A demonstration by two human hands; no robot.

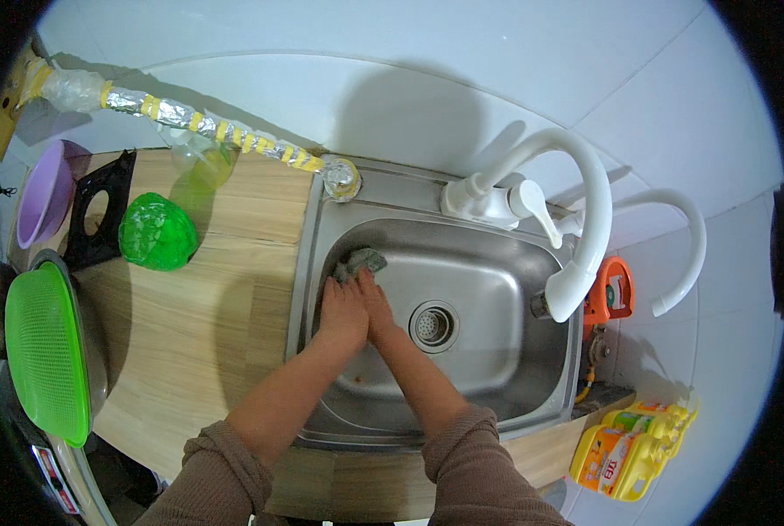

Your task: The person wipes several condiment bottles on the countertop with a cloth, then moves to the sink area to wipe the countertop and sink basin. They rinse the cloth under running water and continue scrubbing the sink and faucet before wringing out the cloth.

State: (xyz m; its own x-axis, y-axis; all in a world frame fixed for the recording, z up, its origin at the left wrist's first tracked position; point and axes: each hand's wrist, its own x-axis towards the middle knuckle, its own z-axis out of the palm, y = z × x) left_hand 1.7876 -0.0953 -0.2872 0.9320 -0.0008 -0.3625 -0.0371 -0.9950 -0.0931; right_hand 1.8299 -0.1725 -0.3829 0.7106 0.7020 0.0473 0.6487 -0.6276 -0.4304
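Observation:
Both my hands are inside a stainless steel sink (471,283), at its back left corner. A crumpled grey-green cloth (368,259) lies bunched under my fingertips against the basin wall. My left hand (344,310) presses the cloth's near left part, its fingers pointing away from me. Close against it, my right hand (377,302) has its fingertips on the cloth's right part. The fingers partly hide the cloth. To the right of my hands sits the drain (434,327), with a strainer in it. A small brown speck (358,379) shows on the basin floor.
A white faucet (586,217) arches over the sink's right side. A foil-and-tape-wrapped pipe (234,137) runs above the wooden counter (247,237). Left stand a green bowl-shaped object (158,231), a spray bottle (201,158), a purple basin (45,194) and a green colander (47,352). Yellow jugs (612,460) stand lower right.

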